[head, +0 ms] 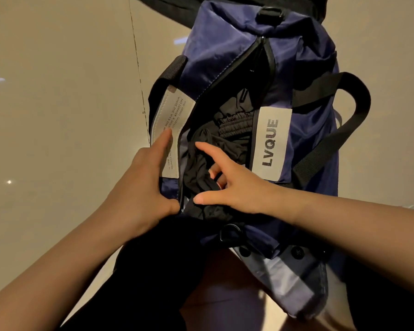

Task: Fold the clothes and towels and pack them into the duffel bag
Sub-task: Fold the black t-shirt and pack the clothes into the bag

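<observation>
One view only, from a camera worn on the person's head, looking steeply down and forward along both forearms. It sits close over the open navy duffel bag (304,75), which runs from the person's lap up to the top edge. Pale floor (58,91) fills both sides; no second view overlaps.

Sheeny navy nylon duffel bag (227,56), matt black clothes (201,168)
</observation>
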A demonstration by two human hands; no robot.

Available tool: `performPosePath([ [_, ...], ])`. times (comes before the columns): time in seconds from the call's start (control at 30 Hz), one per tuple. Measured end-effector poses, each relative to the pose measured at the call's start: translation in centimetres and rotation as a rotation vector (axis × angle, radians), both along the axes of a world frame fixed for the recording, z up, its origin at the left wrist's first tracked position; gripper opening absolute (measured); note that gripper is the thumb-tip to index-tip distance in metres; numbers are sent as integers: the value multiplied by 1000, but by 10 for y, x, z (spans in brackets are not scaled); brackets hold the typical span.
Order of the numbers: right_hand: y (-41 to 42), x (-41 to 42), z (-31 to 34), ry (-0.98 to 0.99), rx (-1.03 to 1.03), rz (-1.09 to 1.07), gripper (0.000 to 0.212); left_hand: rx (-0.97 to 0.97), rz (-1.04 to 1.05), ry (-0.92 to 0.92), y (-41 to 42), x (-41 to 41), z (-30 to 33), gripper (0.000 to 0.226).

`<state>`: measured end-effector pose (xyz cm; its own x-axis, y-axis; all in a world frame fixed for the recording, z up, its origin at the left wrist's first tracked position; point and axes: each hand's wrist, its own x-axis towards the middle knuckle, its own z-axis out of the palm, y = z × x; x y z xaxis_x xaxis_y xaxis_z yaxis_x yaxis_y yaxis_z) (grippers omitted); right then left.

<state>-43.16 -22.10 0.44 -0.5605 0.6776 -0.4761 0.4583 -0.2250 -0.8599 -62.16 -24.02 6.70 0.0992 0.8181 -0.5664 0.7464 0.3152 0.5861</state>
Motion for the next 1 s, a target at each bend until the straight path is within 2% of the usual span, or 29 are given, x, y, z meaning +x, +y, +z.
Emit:
performPosePath([
  [0.1,-4,3,6,-37,13,-19,98,-11,-24,26,1,9,5,117],
  [0.3,-29,44,22,-57,81,-327,84,-6,-10,37,1,14,5,114],
  [0.47,-60,112,37,-331,134,-467,83,6,-30,65,-2,13,1,115],
  [0.53,-55,107,52,-376,348,-393,70,1,-37,80,-3,13,1,116],
  [0.6,-37,84,64,-308,602,-236,44,-1,-40,86,-3,13,0,116],
  [0.67,-14,46,55,-270,638,-13,37,-4,-32,101,-3,14,2,115],
  [0.7,-1,25,43,-298,559,83,42,-1,-28,106,-3,15,3,116],
  [0.77,16,-9,12,-428,345,219,69,8,-33,94,-3,16,2,117],
  [0.83,14,-24,-14,-545,288,311,92,16,-38,75,-3,14,1,118],
  [0.93,-4,-23,-30,-590,322,435,94,25,-34,51,-1,3,-3,118],
  [1.0,-10,-21,-32,-565,328,435,92,31,-26,33,2,-3,-5,119],
])
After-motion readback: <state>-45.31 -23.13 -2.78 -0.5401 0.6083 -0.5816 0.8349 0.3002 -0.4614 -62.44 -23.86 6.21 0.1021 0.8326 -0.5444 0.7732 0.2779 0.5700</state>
